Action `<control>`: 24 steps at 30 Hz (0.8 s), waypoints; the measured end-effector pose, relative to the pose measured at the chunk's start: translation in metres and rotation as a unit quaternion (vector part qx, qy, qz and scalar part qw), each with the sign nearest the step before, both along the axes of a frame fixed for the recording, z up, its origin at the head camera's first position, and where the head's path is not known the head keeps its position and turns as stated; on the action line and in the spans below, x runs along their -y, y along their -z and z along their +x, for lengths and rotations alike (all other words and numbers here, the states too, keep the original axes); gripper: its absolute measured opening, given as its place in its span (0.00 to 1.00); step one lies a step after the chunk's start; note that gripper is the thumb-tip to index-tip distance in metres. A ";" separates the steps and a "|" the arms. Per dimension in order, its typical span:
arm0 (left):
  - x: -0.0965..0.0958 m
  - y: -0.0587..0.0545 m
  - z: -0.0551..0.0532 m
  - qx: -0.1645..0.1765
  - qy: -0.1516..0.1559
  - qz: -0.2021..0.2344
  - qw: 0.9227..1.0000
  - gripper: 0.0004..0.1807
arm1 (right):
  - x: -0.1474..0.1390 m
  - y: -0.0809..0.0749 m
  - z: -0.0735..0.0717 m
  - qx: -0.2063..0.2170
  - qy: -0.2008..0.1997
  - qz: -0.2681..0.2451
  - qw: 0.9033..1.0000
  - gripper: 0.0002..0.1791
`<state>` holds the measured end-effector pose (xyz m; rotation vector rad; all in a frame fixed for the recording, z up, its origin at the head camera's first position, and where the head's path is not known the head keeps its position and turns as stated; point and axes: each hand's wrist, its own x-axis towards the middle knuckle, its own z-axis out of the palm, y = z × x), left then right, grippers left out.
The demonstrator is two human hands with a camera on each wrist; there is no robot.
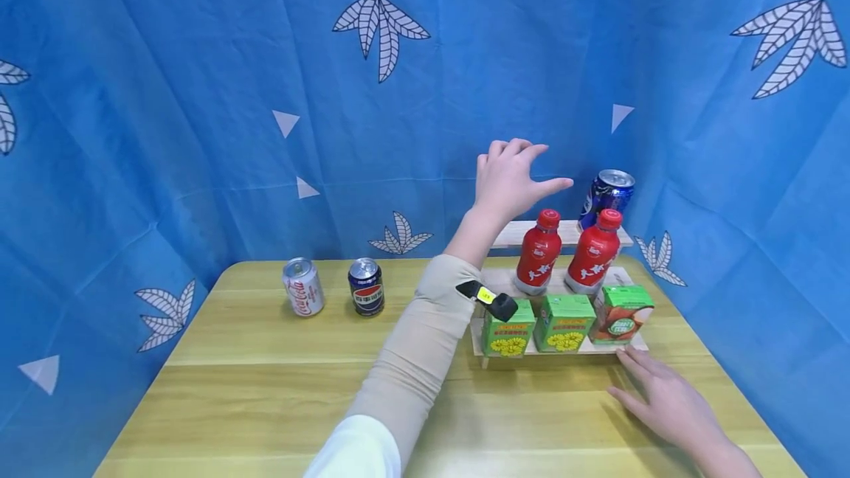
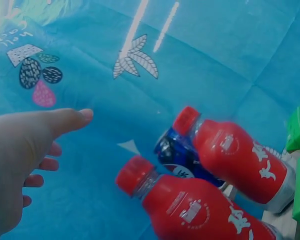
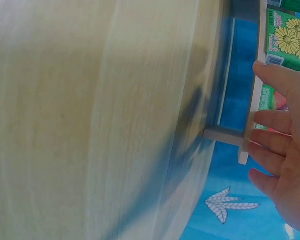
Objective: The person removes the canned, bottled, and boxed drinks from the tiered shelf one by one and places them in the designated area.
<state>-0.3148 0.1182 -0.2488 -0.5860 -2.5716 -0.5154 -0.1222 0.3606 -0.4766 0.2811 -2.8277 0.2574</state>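
My left hand point(image 1: 508, 179), thumb and fingers spread apart with nothing between them, hovers above the left part of a tiered wooden shelf point(image 1: 567, 231). Two red bottles point(image 1: 538, 253) stand upright on its middle tier, below and right of that hand. Behind them on the top tier is a blue can point(image 1: 606, 196). The front tier carries two green drink cartons with yellow flowers point(image 1: 564, 323) and a green-and-red carton point(image 1: 622, 314). At the shelf's front right edge, my right hand point(image 3: 290, 125) touches the board with extended fingertips, its thumb apart.
A white Coca-Cola can point(image 1: 303, 288) and a dark blue Pepsi can point(image 1: 367, 288) stand upright on the left half of the wooden table point(image 1: 265, 389). A blue patterned curtain point(image 1: 398, 131) hangs behind and along both sides.
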 end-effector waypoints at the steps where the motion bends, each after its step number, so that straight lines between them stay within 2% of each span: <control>1: -0.005 -0.001 -0.001 0.005 0.001 -0.004 1.000 0.40 | 0.000 0.000 0.001 0.002 0.003 0.000 1.000 0.39; 13: -0.043 -0.009 -0.016 0.051 0.017 -0.031 0.998 0.40 | -0.001 -0.004 0.002 0.010 0.011 0.003 1.000 0.39; 24: -0.080 -0.010 -0.031 0.071 0.021 -0.097 0.992 0.39 | 0.002 -0.004 0.001 0.023 0.018 0.002 1.000 0.38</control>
